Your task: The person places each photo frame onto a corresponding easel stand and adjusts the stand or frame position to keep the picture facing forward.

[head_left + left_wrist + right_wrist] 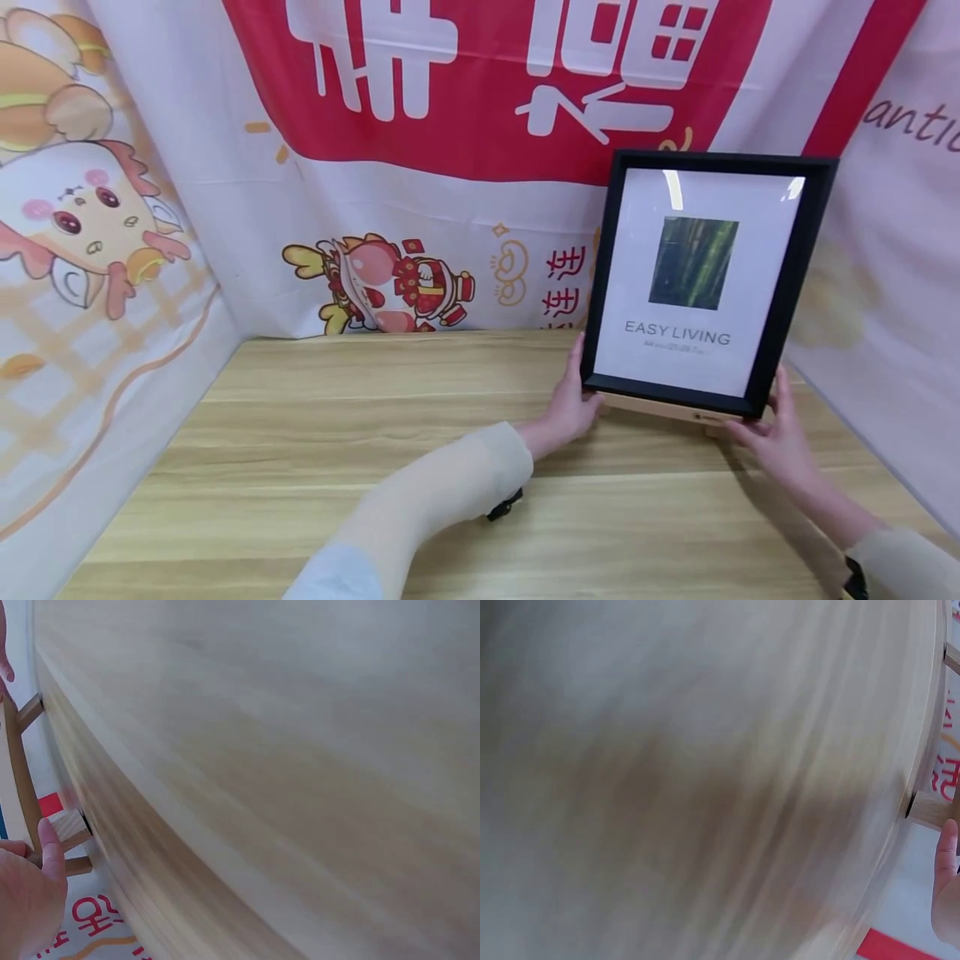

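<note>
A black picture frame holds a white sheet printed "EASY LIVING" with a small green picture. It leans back on the ledge of a small wooden easel, whose legs meet the tabletop in both wrist views. At the frame's lower left corner, my left hand grips the ledge end, fingers up along the frame's side. My right hand holds the other end at the lower right corner, thumb near the ledge. The left wrist view shows the left thumb on the easel's wood. The right hand touches a leg.
A wood-grain table spreads under both arms. Behind it hangs a white cloth with red panels and cartoon figures. More printed cloth walls the left and right sides, the right one close to the frame.
</note>
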The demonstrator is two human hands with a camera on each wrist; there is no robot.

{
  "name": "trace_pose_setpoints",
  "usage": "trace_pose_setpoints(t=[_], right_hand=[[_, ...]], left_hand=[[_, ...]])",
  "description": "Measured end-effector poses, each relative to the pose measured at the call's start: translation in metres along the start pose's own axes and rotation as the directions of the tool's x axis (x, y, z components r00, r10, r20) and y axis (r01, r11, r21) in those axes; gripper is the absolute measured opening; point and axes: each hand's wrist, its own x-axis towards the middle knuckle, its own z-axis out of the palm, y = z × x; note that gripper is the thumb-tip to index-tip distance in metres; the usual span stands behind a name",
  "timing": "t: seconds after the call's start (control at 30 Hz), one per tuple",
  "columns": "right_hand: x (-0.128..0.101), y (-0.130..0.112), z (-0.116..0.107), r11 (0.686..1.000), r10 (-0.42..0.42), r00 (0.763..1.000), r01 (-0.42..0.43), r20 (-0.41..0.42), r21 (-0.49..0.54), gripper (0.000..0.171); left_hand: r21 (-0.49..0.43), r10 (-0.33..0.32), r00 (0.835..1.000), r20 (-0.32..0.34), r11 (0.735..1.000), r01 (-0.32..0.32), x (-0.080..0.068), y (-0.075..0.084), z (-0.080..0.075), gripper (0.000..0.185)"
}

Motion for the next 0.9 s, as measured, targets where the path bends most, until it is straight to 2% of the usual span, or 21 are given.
trace_pose_setpoints(t=[0.2, 0.53, 0.9], right_hand=[[0.002, -0.006, 0.017, 1.000, 0.014, 1.000, -0.015, 0.024, 0.021, 0.113], [0.008, -0.021, 0.051, 0.999, 0.038, 0.997, -0.036, 0.061, -0.033, 0.110], [0.012, -0.037, 0.082, 0.999, 0.035, 0.994, -0.035, 0.104, -0.003, 0.109]], left_hand=[[0.006, -0.023, 1.000, -0.020, 1.000, 0.023, -0.009, -0.002, -0.018, 0.112], [-0.057, -0.066, 0.997, -0.037, 0.996, 0.063, -0.025, -0.013, -0.055, 0.116], [-0.057, -0.073, 0.995, -0.071, 0.996, 0.069, -0.040, -0.020, -0.087, 0.114]])
